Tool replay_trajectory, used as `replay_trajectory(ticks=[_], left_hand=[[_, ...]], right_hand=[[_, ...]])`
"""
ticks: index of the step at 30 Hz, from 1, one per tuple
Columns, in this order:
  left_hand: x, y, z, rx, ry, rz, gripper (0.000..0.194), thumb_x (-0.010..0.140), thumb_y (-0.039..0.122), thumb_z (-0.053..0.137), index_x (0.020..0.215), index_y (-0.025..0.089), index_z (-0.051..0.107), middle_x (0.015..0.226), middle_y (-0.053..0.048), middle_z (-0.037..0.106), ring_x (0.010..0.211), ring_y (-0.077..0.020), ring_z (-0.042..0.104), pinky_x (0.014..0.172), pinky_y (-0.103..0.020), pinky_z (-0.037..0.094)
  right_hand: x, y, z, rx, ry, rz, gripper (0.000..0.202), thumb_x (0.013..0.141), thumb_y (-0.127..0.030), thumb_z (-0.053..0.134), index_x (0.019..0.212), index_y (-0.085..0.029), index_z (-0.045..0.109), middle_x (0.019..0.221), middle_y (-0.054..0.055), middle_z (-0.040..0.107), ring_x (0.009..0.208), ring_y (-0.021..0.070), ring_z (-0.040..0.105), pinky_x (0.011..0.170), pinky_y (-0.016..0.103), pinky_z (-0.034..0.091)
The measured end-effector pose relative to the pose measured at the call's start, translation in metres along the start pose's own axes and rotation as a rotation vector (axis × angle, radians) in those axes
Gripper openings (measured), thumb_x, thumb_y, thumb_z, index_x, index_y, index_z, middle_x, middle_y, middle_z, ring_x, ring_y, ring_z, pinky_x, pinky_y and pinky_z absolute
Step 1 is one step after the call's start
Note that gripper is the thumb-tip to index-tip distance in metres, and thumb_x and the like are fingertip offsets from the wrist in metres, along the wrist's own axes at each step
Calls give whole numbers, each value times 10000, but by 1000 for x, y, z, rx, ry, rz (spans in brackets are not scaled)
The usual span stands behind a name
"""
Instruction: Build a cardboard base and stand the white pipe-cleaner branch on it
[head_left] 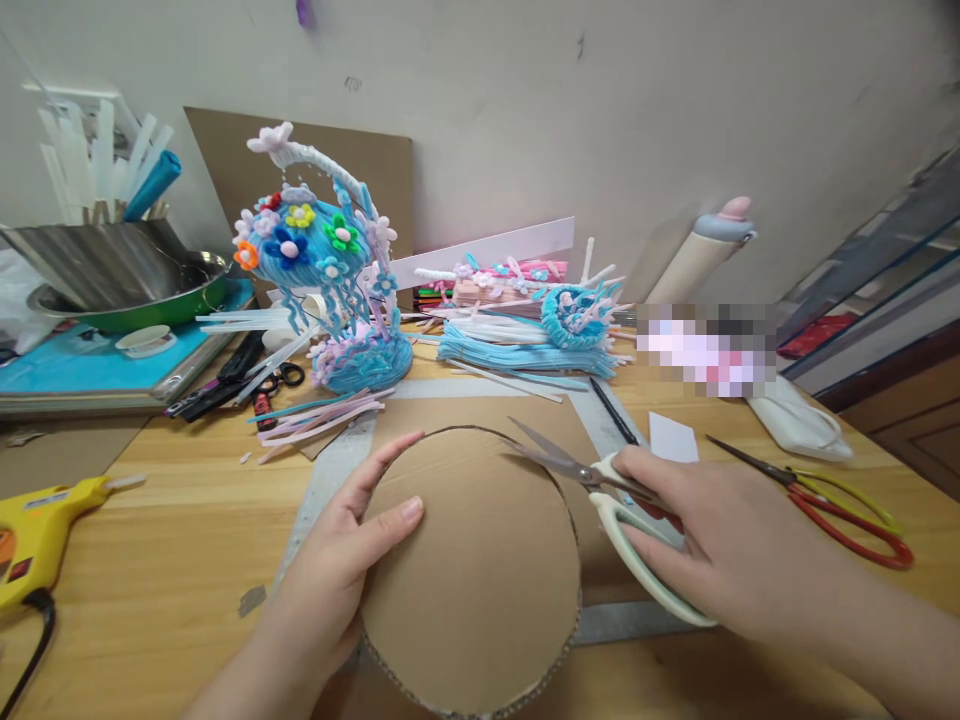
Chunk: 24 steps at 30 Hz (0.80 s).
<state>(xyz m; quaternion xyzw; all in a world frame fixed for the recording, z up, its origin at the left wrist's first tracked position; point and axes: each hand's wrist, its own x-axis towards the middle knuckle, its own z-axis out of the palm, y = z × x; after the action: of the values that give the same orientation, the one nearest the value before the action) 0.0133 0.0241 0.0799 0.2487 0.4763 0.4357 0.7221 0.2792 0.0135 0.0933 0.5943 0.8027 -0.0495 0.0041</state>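
The left hand [367, 545] grasps the corrugated cardboard disc [472, 580] over the grey mat's [630, 622] near edge; the right hand [720, 530] grips open pale-handled scissors [577, 472] at its rim — fuzzy stems [525, 350] crowd the wooden table's [187, 550] far edge.

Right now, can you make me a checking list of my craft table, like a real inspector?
Surface: wooden table, with a gray mat partly under brown cardboard.
Job's things: cardboard circle; pale-handled scissors, blades parted by its upper right edge.
Clutter: blue pipe cleaners, yellow glue gun, red-and-yellow-handled scissors.
Hands: left hand grips the circle's left edge; right hand holds the pale-handled scissors.
Cables: black cord from the glue gun, running out of view.
Surroundings: wall behind, cardboard sheet leaning there.
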Motion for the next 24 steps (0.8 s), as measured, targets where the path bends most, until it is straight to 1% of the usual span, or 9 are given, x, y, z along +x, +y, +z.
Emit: replay_trajectory(ticks=[2, 7, 16, 24], left_hand=[[0, -1, -1, -4, -12, -7, 740, 670, 233, 730, 1338, 327, 428, 1016, -76, 718, 757, -278, 712, 656, -351, 572], [1, -2, -2, 7, -18, -13, 733, 664, 238, 733, 1334, 305, 443, 1014, -88, 717, 750, -300, 711, 600, -347, 571], [1, -1, -5, 4, -39, -17, 712, 670, 220, 726, 1322, 298, 451, 993, -84, 720, 744, -312, 709, 608, -376, 573], [1, -1, -4, 3, -36, -23, 733, 651, 220, 740, 1325, 277, 456, 953, -88, 730, 772, -322, 707, 613, -370, 573]], right_hand=[[-1, -2, 0, 1, -13, -9, 169, 815, -359, 475, 729, -238, 395, 572, -23, 547, 505, 176, 503, 490, 259, 200], [-2, -4, 2, 21, -30, -18, 161, 826, -343, 473, 726, -234, 409, 558, -28, 546, 511, 175, 524, 492, 258, 205], [-4, -2, 4, 47, -51, -42, 162, 857, -347, 457, 743, -233, 438, 588, -18, 578, 536, 181, 551, 496, 262, 220], [-7, 3, 7, 48, 13, -79, 168, 829, -331, 507, 706, -228, 458, 561, -16, 560, 526, 178, 542, 507, 264, 222]])
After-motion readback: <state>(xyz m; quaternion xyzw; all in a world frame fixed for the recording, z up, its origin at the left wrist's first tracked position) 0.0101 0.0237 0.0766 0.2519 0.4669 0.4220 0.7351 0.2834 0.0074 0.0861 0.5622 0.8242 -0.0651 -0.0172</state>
